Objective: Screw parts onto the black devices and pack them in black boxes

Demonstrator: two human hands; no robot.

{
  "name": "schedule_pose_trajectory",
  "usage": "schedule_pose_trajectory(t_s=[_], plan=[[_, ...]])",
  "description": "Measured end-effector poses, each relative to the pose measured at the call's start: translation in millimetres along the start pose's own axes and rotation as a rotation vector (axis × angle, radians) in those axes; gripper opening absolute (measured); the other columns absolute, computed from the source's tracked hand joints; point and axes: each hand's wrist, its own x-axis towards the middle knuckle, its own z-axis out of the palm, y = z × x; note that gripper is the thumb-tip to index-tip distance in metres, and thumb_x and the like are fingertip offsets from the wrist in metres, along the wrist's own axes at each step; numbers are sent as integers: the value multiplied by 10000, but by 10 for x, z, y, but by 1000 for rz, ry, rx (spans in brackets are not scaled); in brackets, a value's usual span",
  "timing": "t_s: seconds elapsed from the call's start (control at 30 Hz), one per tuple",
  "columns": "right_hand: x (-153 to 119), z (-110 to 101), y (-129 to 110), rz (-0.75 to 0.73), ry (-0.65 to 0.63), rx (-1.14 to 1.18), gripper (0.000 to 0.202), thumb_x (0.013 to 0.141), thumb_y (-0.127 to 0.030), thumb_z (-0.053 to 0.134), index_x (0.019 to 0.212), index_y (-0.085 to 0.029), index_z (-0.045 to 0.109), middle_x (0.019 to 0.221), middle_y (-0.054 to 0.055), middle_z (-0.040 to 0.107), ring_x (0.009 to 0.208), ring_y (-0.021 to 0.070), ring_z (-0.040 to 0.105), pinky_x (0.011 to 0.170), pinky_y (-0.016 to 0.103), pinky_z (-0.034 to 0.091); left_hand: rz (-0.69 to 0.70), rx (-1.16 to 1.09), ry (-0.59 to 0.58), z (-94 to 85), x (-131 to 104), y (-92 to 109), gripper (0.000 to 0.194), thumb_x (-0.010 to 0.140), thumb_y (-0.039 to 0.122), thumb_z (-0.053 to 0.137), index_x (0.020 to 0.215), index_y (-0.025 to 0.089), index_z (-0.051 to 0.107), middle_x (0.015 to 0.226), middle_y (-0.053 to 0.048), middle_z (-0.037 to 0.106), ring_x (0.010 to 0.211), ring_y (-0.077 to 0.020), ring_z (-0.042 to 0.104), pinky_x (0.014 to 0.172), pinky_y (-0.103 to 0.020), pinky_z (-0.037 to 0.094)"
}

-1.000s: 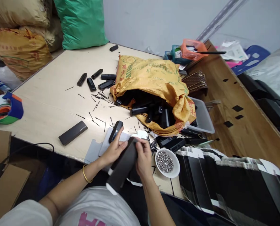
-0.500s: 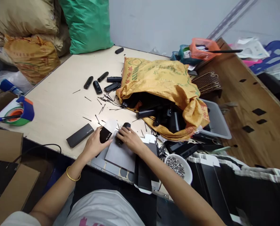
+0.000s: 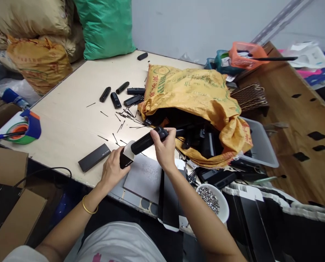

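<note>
My left hand is wrapped round a small black box with its white flap open. In my right hand is a black device, held by its upper end and tilted, its lower end at the box's open mouth. Beneath the hands lies a grey pad. A closed black box rests on the table to the left of my left hand. Several black devices and thin black sticks are scattered farther back.
An open yellow sack full of black devices fills the middle right. A white bowl of small metal parts and flat black cartons stand near the front edge. Tape rolls are at the left, a green sack behind.
My right hand has lifted the black device off the grey pad and brought it to the box's mouth. My left hand still holds the box. The view has shifted slightly.
</note>
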Motion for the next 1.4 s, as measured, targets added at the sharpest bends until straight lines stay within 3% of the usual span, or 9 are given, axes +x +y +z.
schedule_pose_trajectory(t_s=[0.17,0.33,0.43,0.67,0.83,0.93,1.13,1.27,1.4], plan=[[80,78,-79,-101,-402,-29,343,730,-512,627,800,-231,442,659,-38,527,584,135,496,585,257,390,-47,50,-81,-39,-25,-61,503,769,341,604,1227,198,453,1002,-83,612,901,-250,625,729,-342,513],[163,107,19,61,-127,341,345,783,-547,552,773,-232,413,660,-50,501,584,123,530,528,248,445,-72,-37,-57,-57,-27,-69,587,730,321,642,1257,180,425,1096,-112,601,994,-259,607,789,-360,512],[146,105,90,155,-144,515,373,771,-568,561,771,-236,391,671,-54,521,564,123,554,487,248,468,-59,-162,-94,-91,9,-43,538,711,320,662,1189,167,467,1060,-97,624,1000,-246,610,816,-357,510],[40,-191,50,-22,-296,-10,357,758,-540,614,768,-227,443,508,-63,524,435,130,518,465,245,395,-22,-133,-103,-149,17,17,569,721,270,646,1252,231,444,1137,-80,610,1045,-247,593,842,-373,502],[17,-27,87,-241,-446,-171,322,858,-521,469,798,-216,553,775,37,626,730,183,597,670,292,452,-44,-209,-27,-99,-7,-9,581,718,240,644,1249,198,413,1157,-100,595,1053,-241,590,871,-371,491],[163,218,315,-65,-481,-358,285,907,-390,398,812,-197,586,862,78,648,848,207,605,757,321,455,-132,-221,78,-96,0,-92,597,718,275,666,1241,176,397,1173,-126,584,1083,-259,578,903,-396,475],[322,589,676,170,-459,-491,61,686,-141,602,656,-158,551,766,151,659,849,266,628,737,349,469,-89,-295,114,-151,60,-37,675,722,351,696,1284,191,359,1256,-139,545,1184,-257,522,990,-403,424],[301,168,531,184,-404,-310,76,741,-232,561,771,-169,530,636,34,619,625,185,630,619,306,499,-49,-415,95,-168,66,217,749,735,368,692,1345,216,283,1351,-144,472,1259,-252,457,1034,-399,391],[31,-453,115,46,-70,359,397,770,-354,604,1108,-265,414,735,-39,598,578,135,591,572,298,510,7,-546,3,-33,16,515,808,747,351,687,1387,249,204,1421,-138,388,1316,-255,387,1064,-403,359]])
